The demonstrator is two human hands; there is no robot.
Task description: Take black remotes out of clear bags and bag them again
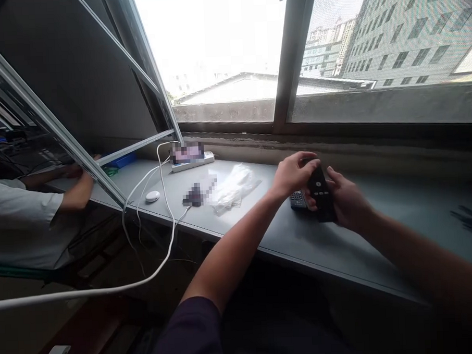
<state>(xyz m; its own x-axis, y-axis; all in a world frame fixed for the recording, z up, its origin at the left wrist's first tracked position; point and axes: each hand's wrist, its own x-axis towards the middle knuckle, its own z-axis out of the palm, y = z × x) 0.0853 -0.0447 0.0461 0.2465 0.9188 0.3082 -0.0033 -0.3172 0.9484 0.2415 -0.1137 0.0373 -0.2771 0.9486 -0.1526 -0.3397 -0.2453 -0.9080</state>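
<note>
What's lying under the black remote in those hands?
Under the black remote, held between the left hand and right hand, a second remote with dark keys lies on the grey desk. Only its left end shows; the rest is covered.

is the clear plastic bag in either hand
No, the clear plastic bag lies on the grey counter, away from the left hand and right hand, which both hold a black remote.

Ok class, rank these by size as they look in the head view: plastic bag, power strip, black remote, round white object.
Plastic bag, then power strip and black remote, too alike to rank since the remote is nearer; round white object smallest.
</note>
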